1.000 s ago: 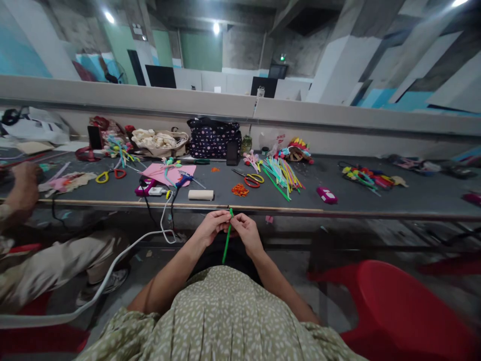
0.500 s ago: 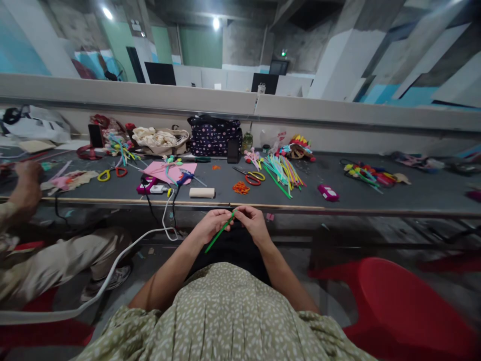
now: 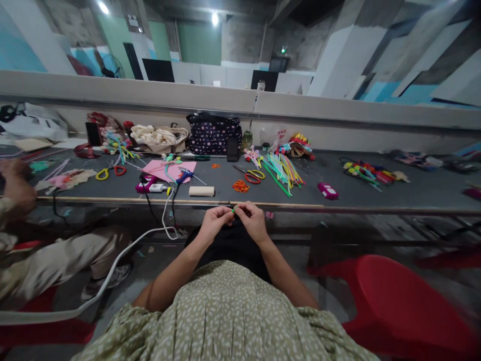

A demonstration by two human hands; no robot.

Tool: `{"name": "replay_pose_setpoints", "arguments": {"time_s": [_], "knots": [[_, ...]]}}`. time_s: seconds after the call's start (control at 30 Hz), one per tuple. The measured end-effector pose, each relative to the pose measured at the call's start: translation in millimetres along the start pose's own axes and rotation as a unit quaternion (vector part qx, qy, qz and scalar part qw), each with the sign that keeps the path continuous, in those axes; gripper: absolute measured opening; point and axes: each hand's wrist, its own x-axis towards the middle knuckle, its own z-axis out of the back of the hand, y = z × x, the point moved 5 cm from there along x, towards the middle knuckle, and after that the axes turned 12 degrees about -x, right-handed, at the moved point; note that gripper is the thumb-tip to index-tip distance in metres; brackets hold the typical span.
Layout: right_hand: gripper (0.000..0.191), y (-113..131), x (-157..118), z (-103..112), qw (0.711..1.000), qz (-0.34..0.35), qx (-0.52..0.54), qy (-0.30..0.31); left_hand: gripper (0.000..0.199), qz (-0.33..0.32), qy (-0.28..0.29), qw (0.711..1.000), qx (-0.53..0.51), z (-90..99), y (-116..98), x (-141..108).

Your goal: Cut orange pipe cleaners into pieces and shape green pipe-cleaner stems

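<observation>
My left hand (image 3: 215, 223) and my right hand (image 3: 252, 220) meet in front of the table's near edge, above my lap. Between their fingertips shows a small bit of a green pipe cleaner (image 3: 233, 211); the rest of it is hidden from view. Both hands are closed in a pinch on it. On the table just beyond lie a pale cylindrical roll (image 3: 202, 191), a small heap of orange pieces (image 3: 241, 186) and scissors with red and yellow handles (image 3: 255, 176). A bundle of coloured pipe cleaners (image 3: 283, 173) is to the right of the scissors.
A blue glue gun (image 3: 184, 175) lies by pink paper (image 3: 154, 169). A white cable (image 3: 124, 249) hangs over the table edge at left. At far left is a co-worker's hand (image 3: 17, 185). A red stool (image 3: 398, 301) stands right. A dark patterned bag (image 3: 214, 134) is behind.
The long green end that hung down past my left hand no longer shows; only a small green bit is visible at my fingertips. The co-worker's hand has moved left.
</observation>
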Motion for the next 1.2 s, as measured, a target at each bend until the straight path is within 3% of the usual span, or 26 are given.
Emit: {"name": "replay_pose_setpoints", "arguments": {"time_s": [0.2,0.43,0.6,0.73,0.87,1.07,1.2], "knots": [[0.024,-22,16,-3,0.993,-0.068,0.089,0.030,0.048,0.118,0.082,0.986,-0.078,6.9,21,-7],[0.023,-26,36,-6,0.997,-0.038,0.052,0.046,0.043,0.189,0.108,0.962,-0.166,5.5,31,-20],[0.027,-40,49,-10,0.986,-0.087,0.111,0.094,0.043,0.184,0.143,0.962,-0.145,10.5,29,-20],[0.026,-39,57,-10,0.986,-0.078,0.101,0.109,0.037,0.183,0.137,0.963,-0.143,12.6,36,-21],[0.027,-31,64,-9,0.984,-0.059,0.097,0.139,0.045,0.185,0.145,0.962,-0.141,14.0,39,-16],[0.029,-26,65,-10,0.974,-0.025,0.060,0.216,0.050,0.149,0.102,0.975,-0.127,20.2,30,12],[0.028,-30,60,-21,0.975,-0.015,0.056,0.216,0.040,0.123,0.043,0.985,-0.112,16.6,30,23]]}}
